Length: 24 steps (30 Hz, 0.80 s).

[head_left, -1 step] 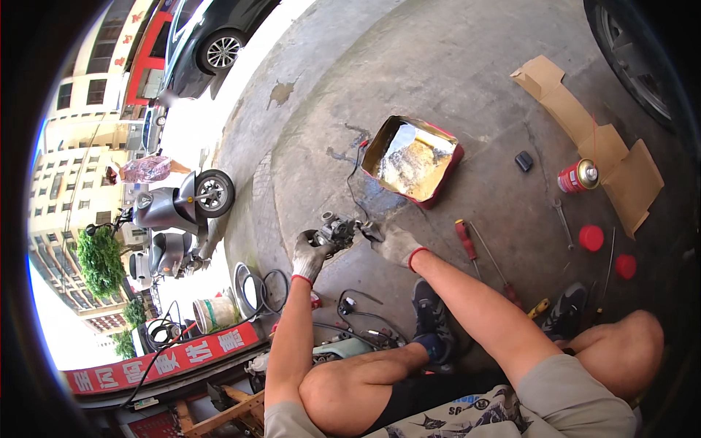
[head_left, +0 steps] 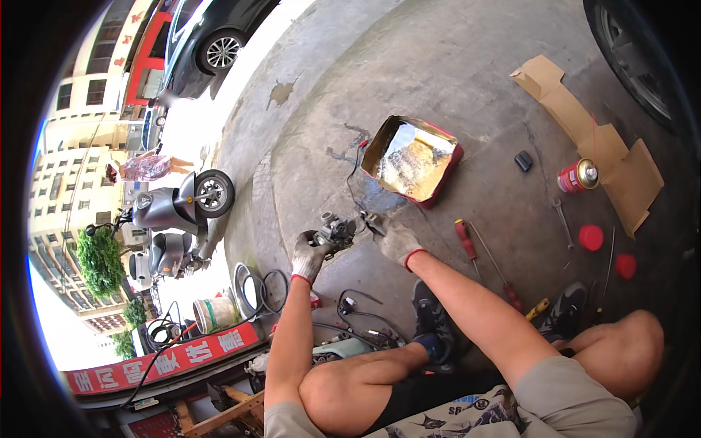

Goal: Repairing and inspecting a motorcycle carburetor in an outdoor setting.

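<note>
In a white work glove, my left hand (head_left: 309, 257) is closed around a grey metal carburetor (head_left: 336, 229), holding it above the concrete floor. My gloved right hand (head_left: 398, 242), just to its right, pinches a small dark metal part (head_left: 374, 221). A narrow gap separates that part from the carburetor. A thin black cable (head_left: 352, 188) runs down toward the two hands; where it ends is hidden. Beyond them sits a square tin pan (head_left: 453, 162) with a red outside and shiny liquid in it.
To the right lie red-handled screwdrivers (head_left: 466, 239), a wrench (head_left: 564, 223), red caps (head_left: 591, 237), a spray can (head_left: 579, 177), a small black object (head_left: 523, 161) and flattened cardboard (head_left: 577, 120). Hoses and a bucket (head_left: 214, 314) are at left. A scooter (head_left: 164, 209) and a distant person (head_left: 146, 168) are farther off.
My right hand has shifted slightly right with the small part, widening the gap to the carburetor. My left hand stays in place. The distant person's pose has changed.
</note>
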Tool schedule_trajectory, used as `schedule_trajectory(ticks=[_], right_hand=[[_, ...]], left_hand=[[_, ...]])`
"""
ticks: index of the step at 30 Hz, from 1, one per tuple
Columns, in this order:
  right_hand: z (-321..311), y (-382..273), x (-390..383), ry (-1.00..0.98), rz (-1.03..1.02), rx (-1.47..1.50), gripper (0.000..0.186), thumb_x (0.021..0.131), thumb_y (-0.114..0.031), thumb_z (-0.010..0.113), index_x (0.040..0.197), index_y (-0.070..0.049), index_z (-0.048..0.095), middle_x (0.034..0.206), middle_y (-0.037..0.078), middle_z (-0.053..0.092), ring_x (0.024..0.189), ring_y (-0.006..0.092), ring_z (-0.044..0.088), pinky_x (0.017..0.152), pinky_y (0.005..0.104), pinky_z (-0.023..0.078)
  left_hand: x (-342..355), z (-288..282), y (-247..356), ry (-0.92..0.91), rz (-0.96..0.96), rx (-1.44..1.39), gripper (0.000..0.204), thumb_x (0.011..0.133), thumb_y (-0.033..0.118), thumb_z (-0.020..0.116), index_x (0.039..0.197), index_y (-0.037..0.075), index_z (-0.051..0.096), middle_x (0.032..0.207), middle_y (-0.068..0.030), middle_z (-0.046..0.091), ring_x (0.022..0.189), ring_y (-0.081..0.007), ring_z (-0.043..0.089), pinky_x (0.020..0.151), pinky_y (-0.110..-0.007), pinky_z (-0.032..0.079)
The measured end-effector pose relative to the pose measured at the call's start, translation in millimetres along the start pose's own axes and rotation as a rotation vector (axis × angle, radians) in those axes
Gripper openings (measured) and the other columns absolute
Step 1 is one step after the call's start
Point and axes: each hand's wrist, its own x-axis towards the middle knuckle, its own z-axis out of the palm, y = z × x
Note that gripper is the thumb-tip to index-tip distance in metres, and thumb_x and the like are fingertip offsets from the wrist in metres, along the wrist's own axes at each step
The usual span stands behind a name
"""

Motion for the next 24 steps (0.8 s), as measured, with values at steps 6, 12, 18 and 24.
schedule_trajectory(ticks=[6,12,18,24], right_hand=[[-8,0,5,-0.157,-0.197,0.035,0.048,0.087,-0.025,0.059,0.134,-0.016,0.053,0.124,0.02,0.062,0.116,0.0381,0.058,0.098,0.0458,0.046],[-9,14,1,-0.242,-0.035,-0.064,0.058,0.088,-0.031,0.061,0.141,-0.013,0.045,0.131,0.023,0.056,0.12,0.0407,0.055,0.1,0.0464,0.044],[-9,19,-3,-0.195,-0.019,-0.045,0.056,0.089,-0.032,0.06,0.14,-0.016,0.045,0.13,0.024,0.057,0.122,0.0393,0.054,0.102,0.0447,0.043],[-1,12,-8,-0.117,-0.081,0.031,0.056,0.086,-0.024,0.059,0.14,-0.019,0.047,0.129,0.018,0.06,0.117,0.0364,0.058,0.099,0.0435,0.047]], left_hand=[[18,6,-27,-0.19,-0.153,-0.472,0.041,0.079,0.015,0.076,0.11,-0.006,0.06,0.1,-0.0181,0.069,0.078,-0.0235,0.07,0.071,-0.034,0.059],[15,3,-23,-0.321,-0.245,-0.713,0.027,0.085,0.009,0.067,0.106,-0.007,0.06,0.093,-0.0174,0.07,0.079,-0.0242,0.071,0.07,-0.033,0.059],[10,4,-18,-0.382,-0.171,-0.712,0.025,0.09,0.012,0.061,0.106,-0.007,0.06,0.092,-0.0173,0.071,0.077,-0.0246,0.071,0.07,-0.034,0.059],[13,5,-19,-0.374,-0.182,-0.671,0.027,0.089,0.014,0.061,0.106,-0.007,0.061,0.092,-0.0167,0.071,0.077,-0.0241,0.071,0.07,-0.034,0.059]])
